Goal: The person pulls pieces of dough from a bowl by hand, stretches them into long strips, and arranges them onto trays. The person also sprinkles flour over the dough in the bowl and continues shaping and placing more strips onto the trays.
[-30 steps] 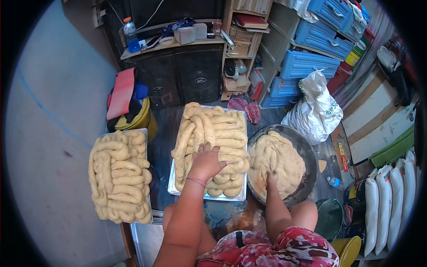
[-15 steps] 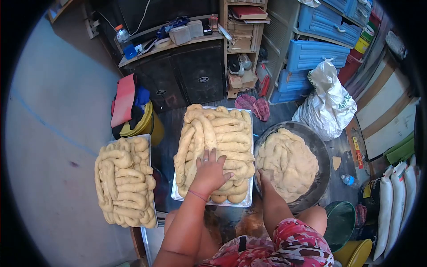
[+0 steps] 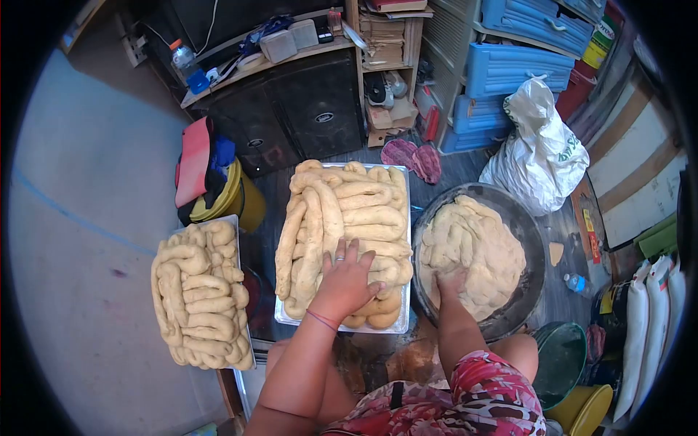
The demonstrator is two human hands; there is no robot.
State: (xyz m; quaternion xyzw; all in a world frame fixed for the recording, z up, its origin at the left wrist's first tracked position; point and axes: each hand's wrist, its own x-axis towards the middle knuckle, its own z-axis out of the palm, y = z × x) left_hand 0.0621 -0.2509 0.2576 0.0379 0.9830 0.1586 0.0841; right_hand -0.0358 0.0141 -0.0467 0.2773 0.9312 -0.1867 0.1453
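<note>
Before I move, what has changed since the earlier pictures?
The right hand moved out to the left edge of the dough mass, then back inward, fingers now pressed into it. The left hand slid slightly toward the body over the dough ropes. The middle tray and basin seem unmoved; the view shifted.

The fingertips of the right hand (image 3: pixel 451 282) were hidden in the dough mass (image 3: pixel 488 251), and the left hand (image 3: pixel 345 287) covered parts of the dough ropes (image 3: pixel 374 216) beneath it. The top edge cut off the blue drawers (image 3: pixel 518 70), while the lens's dark border hid part of the white sacks (image 3: pixel 634 334). Lettering on the plastic bag (image 3: pixel 534 163) was too small and creased to read fully.
</note>
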